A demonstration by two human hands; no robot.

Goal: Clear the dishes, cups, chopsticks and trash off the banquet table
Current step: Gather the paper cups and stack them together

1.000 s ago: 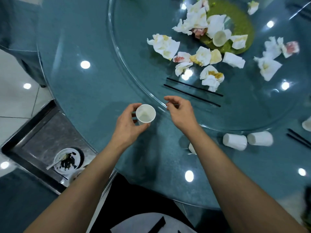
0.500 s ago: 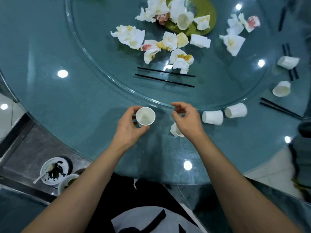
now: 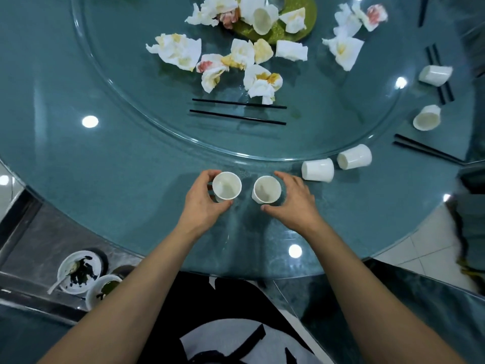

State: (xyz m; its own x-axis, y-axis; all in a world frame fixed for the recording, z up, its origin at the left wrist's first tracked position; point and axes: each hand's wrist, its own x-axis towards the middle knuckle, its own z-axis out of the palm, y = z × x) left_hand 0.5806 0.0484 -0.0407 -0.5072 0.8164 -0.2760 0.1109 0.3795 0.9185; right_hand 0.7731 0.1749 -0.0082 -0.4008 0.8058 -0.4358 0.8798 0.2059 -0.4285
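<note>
My left hand (image 3: pixel 202 203) grips an upright white paper cup (image 3: pixel 226 185) above the glass table's near edge. My right hand (image 3: pixel 294 198) curls round a second upright white cup (image 3: pixel 266 189) right beside it. Two tipped white cups (image 3: pixel 317 170) (image 3: pixel 354 157) lie just right of my right hand. Further right lie two more cups (image 3: pixel 427 118) (image 3: pixel 435 75). A pair of black chopsticks (image 3: pixel 237 111) lies on the glass turntable (image 3: pixel 118 82), below a heap of stained crumpled napkins (image 3: pixel 175 51).
A green dish (image 3: pixel 307 27) with a cup and napkins sits at the turntable's far side. More black chopsticks (image 3: pixel 425 152) (image 3: pixel 439 74) lie at the right. Dirty bowls (image 3: pixel 78 271) sit on a metal cart at lower left. A chair (image 3: pixel 472 219) stands at the right.
My right hand, which held nothing, has taken hold of the second cup and stood it upright next to the one in my left hand. The view has shifted right along the table.
</note>
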